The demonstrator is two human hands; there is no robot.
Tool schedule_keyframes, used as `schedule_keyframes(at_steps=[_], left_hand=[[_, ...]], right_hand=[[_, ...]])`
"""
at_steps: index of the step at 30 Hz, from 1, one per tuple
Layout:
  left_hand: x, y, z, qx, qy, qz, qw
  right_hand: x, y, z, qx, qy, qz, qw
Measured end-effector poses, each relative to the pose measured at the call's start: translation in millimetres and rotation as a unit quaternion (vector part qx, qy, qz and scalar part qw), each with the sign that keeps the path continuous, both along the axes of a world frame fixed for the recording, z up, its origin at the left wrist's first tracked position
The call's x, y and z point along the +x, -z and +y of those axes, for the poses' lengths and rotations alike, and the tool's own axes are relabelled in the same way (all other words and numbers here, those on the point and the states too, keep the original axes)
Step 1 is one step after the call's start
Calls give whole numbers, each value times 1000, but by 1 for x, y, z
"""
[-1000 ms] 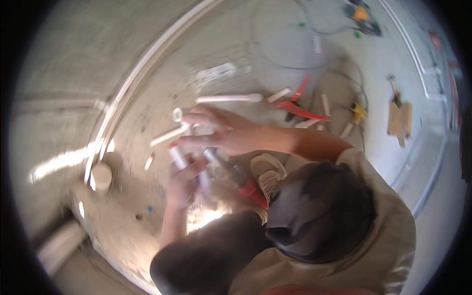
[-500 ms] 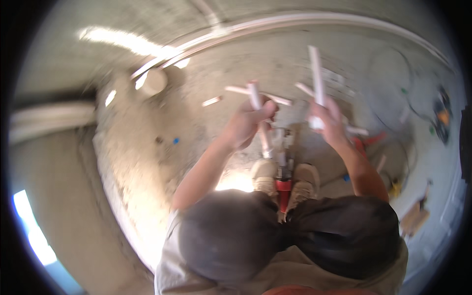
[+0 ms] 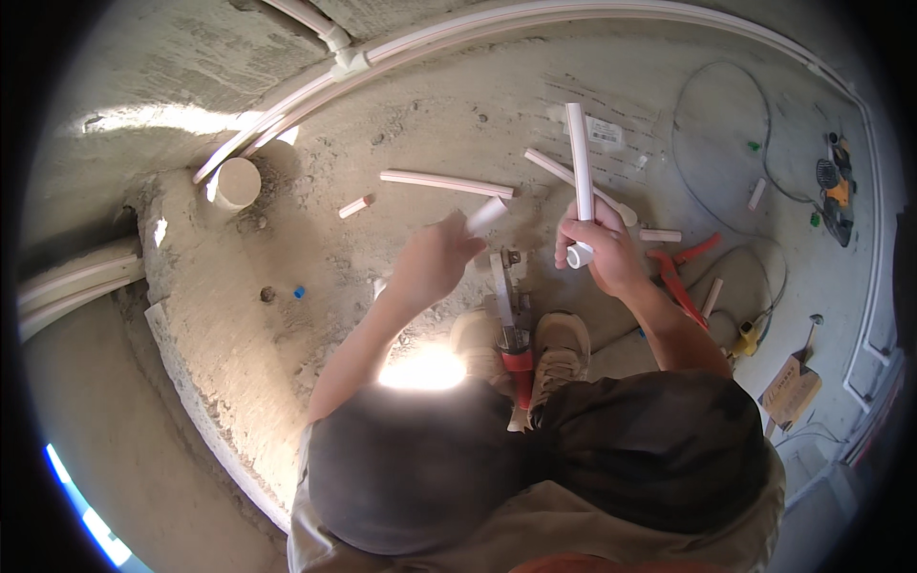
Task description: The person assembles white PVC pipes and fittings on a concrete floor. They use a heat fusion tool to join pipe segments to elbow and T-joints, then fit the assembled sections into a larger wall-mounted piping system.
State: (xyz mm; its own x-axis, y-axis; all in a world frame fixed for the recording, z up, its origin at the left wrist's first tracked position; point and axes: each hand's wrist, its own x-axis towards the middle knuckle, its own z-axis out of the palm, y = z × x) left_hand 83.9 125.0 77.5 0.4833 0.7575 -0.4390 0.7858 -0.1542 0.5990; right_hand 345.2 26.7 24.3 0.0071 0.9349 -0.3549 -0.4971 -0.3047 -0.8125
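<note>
My right hand (image 3: 604,250) is wrapped round a white plastic pipe (image 3: 575,143) with faint pink stripes, which points away from me. A white elbow fitting (image 3: 578,255) sits at the pipe's near end, by my fingers. Closed on a second, shorter white pipe (image 3: 486,217) is my left hand (image 3: 435,260), held lower and to the left. That pipe slants and its far end is blurred by motion. The two pipes are apart. Below my hands, a pipe-welding iron (image 3: 517,358) with a red body stands between my shoes, its metal head pointing away from me.
Loose pipe lengths (image 3: 447,183) lie on the dusty floor ahead. To the right are red pipe cutters (image 3: 676,279), a black-and-orange power tool (image 3: 838,191), a looping cable (image 3: 674,124) and a cardboard piece (image 3: 792,390). A round white pipe stub (image 3: 234,184) stands at the left, near wall pipes (image 3: 430,43).
My left hand has moved left and lower, and its pipe has tipped from nearly upright to a slant. My right hand, still gripping its pipe, sits slightly further left in the picture.
</note>
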Motion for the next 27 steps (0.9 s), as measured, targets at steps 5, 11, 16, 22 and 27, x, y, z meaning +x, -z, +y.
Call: schedule_keyframes(at_steps=[5, 11, 16, 22, 27], left_hand=[[12, -8, -14, 77, 88, 62, 991], [26, -13, -37, 151, 164, 111, 968], [32, -13, -47, 219, 191, 49, 956], [-1, -15, -28, 423, 134, 146, 884], [-24, -36, -5, -14, -63, -137, 988]], right_hand=[[-6, -8, 0, -32, -33, 33, 998], [-31, -26, -22, -51, -95, 42, 993], [-39, -34, -29, -60, -5, -38, 997], [7, -30, -36, -21, 104, -122, 987], [-2, -22, -58, -34, 134, -75, 988]])
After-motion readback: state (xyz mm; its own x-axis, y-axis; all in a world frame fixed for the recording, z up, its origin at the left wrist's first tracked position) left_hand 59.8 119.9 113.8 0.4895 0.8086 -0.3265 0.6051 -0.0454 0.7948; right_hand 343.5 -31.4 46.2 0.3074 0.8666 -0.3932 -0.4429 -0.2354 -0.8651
